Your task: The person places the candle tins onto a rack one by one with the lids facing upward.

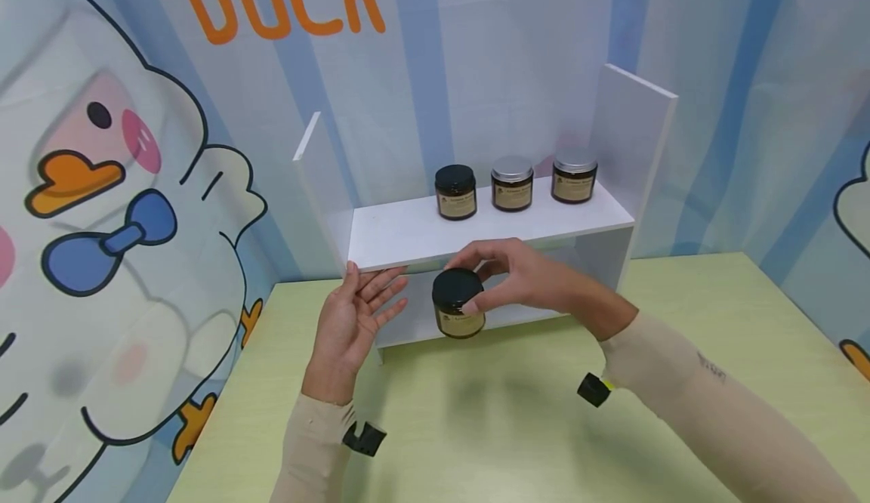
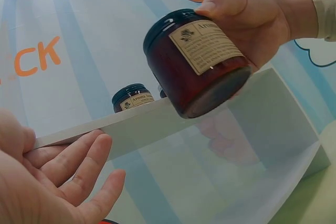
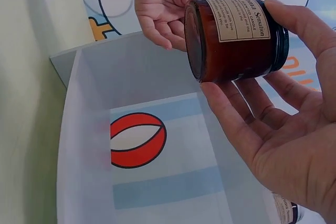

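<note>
A scented candle jar of dark amber glass with a black lid and tan label (image 1: 459,323) is pinched in my right hand (image 1: 523,276), in front of the white shelf's (image 1: 401,240) lower level. In the left wrist view the held candle jar (image 2: 194,66) tilts, its base showing. My left hand (image 1: 350,322) is at the upper board's left front corner, thumb by the edge and fingers spread underneath, palm up. On the upper board stand a black-lidded candle jar (image 1: 456,193) and two silver-lidded candle jars (image 1: 513,184) (image 1: 574,177).
The shelf stands on a pale yellow-green table (image 1: 489,427), with tall side panels (image 1: 632,140) rising past the upper board. Behind hangs a blue striped cloth (image 1: 516,50) with a cartoon duck. Small black blocks (image 1: 594,390) are attached at both wrists.
</note>
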{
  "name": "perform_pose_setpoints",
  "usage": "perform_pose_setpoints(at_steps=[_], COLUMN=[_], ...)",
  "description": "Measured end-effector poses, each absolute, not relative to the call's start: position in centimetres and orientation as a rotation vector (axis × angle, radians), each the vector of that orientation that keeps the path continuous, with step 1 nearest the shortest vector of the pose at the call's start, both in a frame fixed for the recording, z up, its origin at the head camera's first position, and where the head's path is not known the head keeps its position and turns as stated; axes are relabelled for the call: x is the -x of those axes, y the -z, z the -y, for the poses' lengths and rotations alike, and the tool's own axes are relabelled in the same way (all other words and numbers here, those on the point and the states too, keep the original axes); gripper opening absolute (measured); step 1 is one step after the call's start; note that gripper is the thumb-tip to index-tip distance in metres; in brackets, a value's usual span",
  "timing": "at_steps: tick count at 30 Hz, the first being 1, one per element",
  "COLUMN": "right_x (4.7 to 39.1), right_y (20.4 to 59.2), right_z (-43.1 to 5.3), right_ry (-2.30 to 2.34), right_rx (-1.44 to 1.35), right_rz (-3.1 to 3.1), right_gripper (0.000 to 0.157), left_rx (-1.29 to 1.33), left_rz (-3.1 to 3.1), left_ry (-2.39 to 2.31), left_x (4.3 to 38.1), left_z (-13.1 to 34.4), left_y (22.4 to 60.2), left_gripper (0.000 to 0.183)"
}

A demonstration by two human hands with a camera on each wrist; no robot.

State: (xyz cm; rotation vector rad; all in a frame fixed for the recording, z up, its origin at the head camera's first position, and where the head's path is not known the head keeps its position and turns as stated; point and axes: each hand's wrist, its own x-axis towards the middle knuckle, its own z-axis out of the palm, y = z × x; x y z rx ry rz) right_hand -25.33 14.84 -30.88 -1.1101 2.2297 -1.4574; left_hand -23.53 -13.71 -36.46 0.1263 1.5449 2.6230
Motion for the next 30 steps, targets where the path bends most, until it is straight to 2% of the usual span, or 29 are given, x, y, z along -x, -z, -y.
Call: perform_pose_setpoints(at_steps=[30], right_x=[28.3], right_y=[25.7], right_z=[-12.7], right_ry=[1.414], right_rx=[1.126], right_rz=[-2.279], right_gripper=[0.051], left_rx=[-0.101], left_rz=[-1.541], left_ry=[-2.627], left_x=[23.6], left_z=[13.7], left_y=[36.4], left_gripper=[0.064])
